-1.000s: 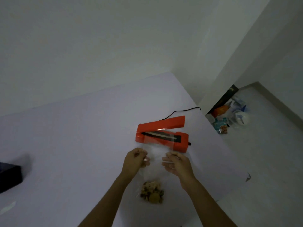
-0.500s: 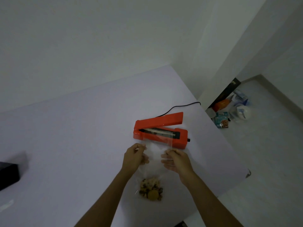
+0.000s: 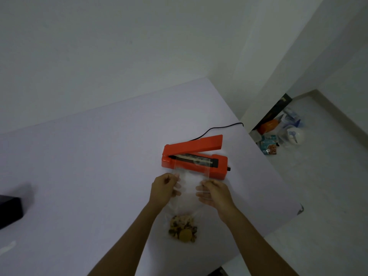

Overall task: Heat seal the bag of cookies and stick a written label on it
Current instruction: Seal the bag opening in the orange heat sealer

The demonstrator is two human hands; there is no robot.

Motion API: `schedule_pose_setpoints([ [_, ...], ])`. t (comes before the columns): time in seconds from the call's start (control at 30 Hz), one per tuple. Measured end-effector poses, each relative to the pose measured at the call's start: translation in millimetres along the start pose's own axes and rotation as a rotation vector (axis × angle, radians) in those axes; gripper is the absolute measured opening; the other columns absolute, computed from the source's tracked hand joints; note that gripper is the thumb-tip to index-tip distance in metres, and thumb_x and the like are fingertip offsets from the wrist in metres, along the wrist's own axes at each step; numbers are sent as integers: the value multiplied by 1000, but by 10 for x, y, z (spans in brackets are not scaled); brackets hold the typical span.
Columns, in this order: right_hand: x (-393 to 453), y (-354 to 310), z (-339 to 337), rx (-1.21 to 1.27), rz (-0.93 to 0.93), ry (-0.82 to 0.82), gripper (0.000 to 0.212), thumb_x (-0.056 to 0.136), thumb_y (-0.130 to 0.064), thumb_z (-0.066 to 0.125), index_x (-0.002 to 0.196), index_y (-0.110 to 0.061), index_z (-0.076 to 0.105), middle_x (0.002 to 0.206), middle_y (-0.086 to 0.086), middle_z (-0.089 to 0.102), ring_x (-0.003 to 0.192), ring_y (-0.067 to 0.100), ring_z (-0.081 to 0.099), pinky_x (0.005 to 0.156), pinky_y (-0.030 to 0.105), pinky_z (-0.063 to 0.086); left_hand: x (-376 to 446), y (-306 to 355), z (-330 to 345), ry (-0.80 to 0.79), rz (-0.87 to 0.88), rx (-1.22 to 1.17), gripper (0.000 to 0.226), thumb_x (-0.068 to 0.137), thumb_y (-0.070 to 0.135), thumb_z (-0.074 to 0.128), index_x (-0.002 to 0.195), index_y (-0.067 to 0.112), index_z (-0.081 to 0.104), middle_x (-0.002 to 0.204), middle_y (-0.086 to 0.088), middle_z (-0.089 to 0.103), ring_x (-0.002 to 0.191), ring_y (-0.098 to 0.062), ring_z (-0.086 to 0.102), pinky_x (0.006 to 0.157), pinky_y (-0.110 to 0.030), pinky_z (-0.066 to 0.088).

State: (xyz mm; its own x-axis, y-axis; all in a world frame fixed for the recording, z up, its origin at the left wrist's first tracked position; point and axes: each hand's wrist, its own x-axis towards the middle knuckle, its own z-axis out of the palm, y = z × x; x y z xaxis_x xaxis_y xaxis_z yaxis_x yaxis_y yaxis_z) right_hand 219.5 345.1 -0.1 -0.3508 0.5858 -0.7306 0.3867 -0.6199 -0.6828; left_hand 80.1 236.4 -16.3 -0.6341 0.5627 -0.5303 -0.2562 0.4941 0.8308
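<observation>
Clear cookie bag [image 3: 188, 188] stretched toward the orange heat sealer [image 3: 194, 157], its open mouth laid across the sealing strip under the raised arm. Left hand [image 3: 164, 189] and right hand [image 3: 214, 193] pinching the bag's side edges just short of the sealer. Cookies [image 3: 183, 228] bunched at the bag's near end, well clear of the sealer. Risks: slack film wrinkling for a leaky seal; mouth slipping off the strip.

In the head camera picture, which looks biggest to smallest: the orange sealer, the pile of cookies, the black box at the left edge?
1. Orange sealer, clearly the largest.
2 and 3. Black box and pile of cookies: unsure, since the frame edge cuts the box off, and the cookies lie nearer the camera.
</observation>
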Motion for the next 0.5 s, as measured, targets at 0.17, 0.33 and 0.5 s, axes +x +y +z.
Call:
schedule_pose_setpoints([
  [0.17, 25, 6, -36, 22, 13, -3, 19, 91, -15, 62, 104, -2, 66, 95, 15, 74, 87, 29, 71, 75, 35, 59, -12, -2, 20, 9, -1, -4, 30, 95, 29, 55, 89, 3, 67, 73, -6, 69, 54, -18, 67, 56, -26, 56],
  [0.33, 15, -2, -69, -13, 1, 47, 19, 91, -20, 61, 100, -4, 67, 93, 14, 73, 82, 25, 71, 75, 34, 58, -8, -19, 44, 0, -15, -43, 30, 95, 28, 55, 90, 1, 67, 74, -8, 68, 56, -20, 66, 57, -27, 57],
  [0.5, -209, -249, -64, -251, -391, 528, 21, 95, -36, 53, 94, -16, 59, 83, -4, 62, 82, 17, 63, 58, 19, 42, -12, -27, 47, -3, -34, -74, 30, 94, 28, 56, 91, 0, 67, 75, -9, 68, 57, -21, 67, 56, -24, 58],
])
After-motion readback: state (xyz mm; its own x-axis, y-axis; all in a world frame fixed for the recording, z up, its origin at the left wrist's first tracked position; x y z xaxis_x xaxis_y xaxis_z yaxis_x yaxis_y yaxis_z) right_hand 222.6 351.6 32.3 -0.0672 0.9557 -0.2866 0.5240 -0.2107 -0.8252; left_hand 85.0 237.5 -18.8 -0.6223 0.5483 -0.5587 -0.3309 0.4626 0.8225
